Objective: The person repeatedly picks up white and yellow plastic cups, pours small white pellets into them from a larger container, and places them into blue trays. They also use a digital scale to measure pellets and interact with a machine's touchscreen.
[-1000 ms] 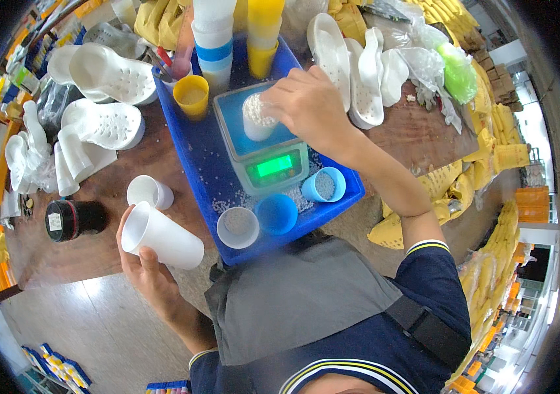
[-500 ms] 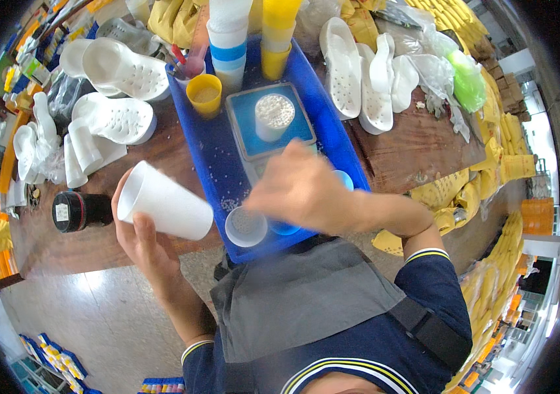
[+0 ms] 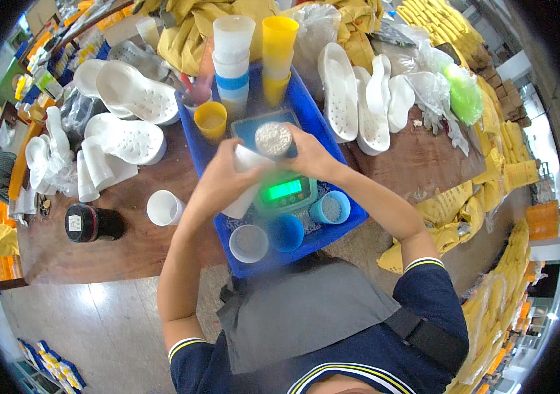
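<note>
Tilted cup [image 3: 240, 200] now over crowded tray [image 3: 310, 102]

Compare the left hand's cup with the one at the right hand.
The left cup, in the left hand, slants; the pellet cup, at the right hand, is upright. The pellet cup shows white pellets at its mouth; the left cup shows mainly its side, contents hidden. Both are white.

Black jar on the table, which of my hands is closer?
Left. The left hand, gripping a white cup over the blue tray, is right of the black jar; the right hand is farther right, at the cup of white pellets.
</note>
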Motion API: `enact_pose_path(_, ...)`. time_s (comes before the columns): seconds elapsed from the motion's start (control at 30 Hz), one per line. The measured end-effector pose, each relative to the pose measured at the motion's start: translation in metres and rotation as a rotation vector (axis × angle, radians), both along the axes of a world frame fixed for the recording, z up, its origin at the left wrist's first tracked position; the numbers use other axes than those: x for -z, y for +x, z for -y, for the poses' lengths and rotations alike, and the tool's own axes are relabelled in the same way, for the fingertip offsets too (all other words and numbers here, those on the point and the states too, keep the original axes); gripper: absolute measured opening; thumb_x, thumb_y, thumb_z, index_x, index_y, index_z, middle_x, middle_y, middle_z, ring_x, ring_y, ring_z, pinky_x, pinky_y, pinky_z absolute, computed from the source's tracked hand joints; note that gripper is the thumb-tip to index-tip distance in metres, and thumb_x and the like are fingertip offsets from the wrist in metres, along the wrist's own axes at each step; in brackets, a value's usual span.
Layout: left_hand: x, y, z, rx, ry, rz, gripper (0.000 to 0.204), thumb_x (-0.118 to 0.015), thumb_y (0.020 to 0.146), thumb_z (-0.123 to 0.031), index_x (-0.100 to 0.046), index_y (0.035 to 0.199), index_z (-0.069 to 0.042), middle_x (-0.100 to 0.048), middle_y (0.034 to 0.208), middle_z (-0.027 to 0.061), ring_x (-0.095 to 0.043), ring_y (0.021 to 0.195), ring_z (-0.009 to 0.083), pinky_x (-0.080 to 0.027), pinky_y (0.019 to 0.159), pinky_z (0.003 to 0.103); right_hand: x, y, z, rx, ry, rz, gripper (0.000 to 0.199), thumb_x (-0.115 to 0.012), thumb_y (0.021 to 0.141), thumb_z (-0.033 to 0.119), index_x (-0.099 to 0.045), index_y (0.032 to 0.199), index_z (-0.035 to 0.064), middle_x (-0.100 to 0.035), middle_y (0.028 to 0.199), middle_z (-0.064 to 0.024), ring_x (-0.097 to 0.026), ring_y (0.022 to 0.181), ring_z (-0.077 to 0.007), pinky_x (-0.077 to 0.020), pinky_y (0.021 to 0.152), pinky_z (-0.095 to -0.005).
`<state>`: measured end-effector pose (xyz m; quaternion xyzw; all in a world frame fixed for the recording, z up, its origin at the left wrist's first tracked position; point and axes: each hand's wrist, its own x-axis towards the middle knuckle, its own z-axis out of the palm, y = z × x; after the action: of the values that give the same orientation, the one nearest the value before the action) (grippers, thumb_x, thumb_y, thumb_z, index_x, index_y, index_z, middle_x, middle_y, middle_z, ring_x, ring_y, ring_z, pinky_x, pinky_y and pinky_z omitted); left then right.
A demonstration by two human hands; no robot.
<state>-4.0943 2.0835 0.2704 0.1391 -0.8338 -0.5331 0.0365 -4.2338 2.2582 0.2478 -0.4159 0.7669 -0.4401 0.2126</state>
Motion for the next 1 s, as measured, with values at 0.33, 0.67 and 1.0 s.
enact_pose_path(0.33, -0.002, 0.003, -0.021, -0.018, 0.307, -0.235, 0.079, -0.083, 0.072, -0.010, -0.041, 0.138, 0.001, -0.058, 0.127, 0.0107, -0.056, 0.116, 0.0202, -0.045, 0.100, 0.034, -0.053, 0.023, 0.013, -0.165, -0.113, -1.564, 0.040, -0.063, 0.084, 0.021, -0.059, 0.124, 0.0180, -0.058, 0.128, -0.0015, -0.046, 0.132, -0.0195, -0.0306, 0.115, -0.0501)
enact_pose_path(0.67, -0.025, 0.051, -0.033, -0.318, 0.323, -0.490, 0.077, -0.079, 0.068, -0.006, -0.041, 0.134, -0.003, -0.056, 0.124, 0.0121, -0.055, 0.117, 0.0205, -0.044, 0.101, 0.034, -0.061, -0.020, 0.012, -0.019, -0.217, -0.894, 0.058, -0.075, 0.071, 0.018, -0.056, 0.125, 0.0108, -0.061, 0.121, -0.0105, -0.057, 0.113, -0.0305, -0.0399, 0.099, -0.0455)
enact_pose_path(1.0, -0.025, 0.248, -0.041, -0.703, 0.159, -0.747, 0.084, -0.088, 0.062, -0.008, -0.043, 0.133, -0.003, -0.055, 0.129, 0.0130, -0.054, 0.120, 0.0205, -0.044, 0.103, 0.035, -0.050, 0.023, -0.019, 0.086, 0.020, -0.669, 0.074, -0.077, 0.075, 0.008, -0.043, 0.140, 0.0010, -0.042, 0.148, -0.0179, -0.040, 0.135, -0.0318, -0.0244, 0.117, -0.0417)
